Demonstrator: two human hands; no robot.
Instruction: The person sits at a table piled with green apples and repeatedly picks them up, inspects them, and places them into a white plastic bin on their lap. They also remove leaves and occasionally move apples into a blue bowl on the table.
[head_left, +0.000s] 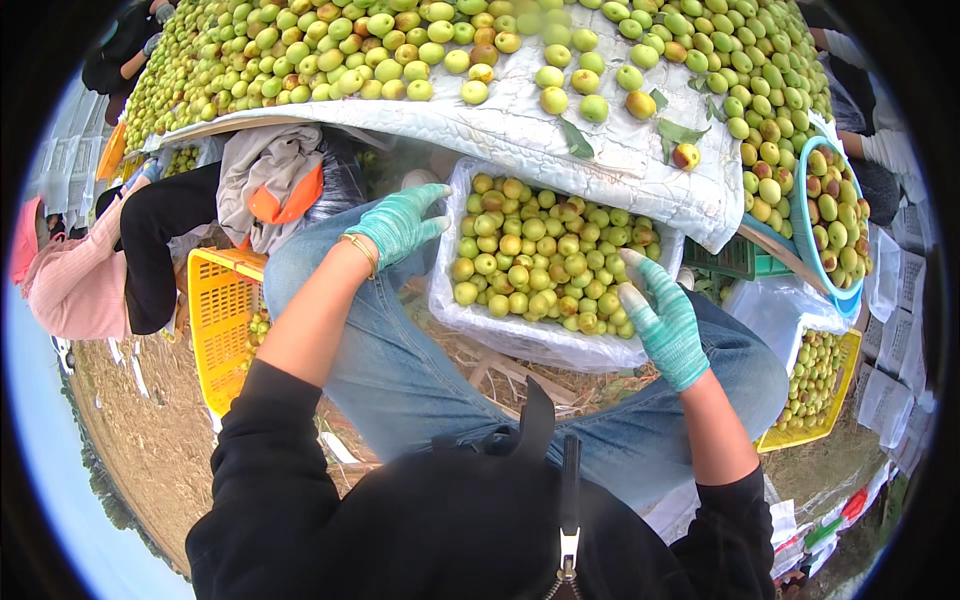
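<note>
A crate lined with white plastic (447, 290) stands between my knees, filled with green jujubes (545, 250), some blotched brown. My left hand (400, 228), in a teal knitted glove, is at the crate's left rim with its fingers stretched out and nothing in them. Over the right side of the crate, my right hand (662, 325) wears a matching glove with pale fingertips. Its fingers are apart beside the top jujubes, and whether they touch the fruit I cannot tell.
A quilted white sheet (480, 128) heaped with jujubes covers the table ahead. A blue basket (808, 215) of jujubes stands at its right end. Yellow crates (225, 320) flank my legs. People sit on both sides, one in a pink sleeve (85, 285) at left.
</note>
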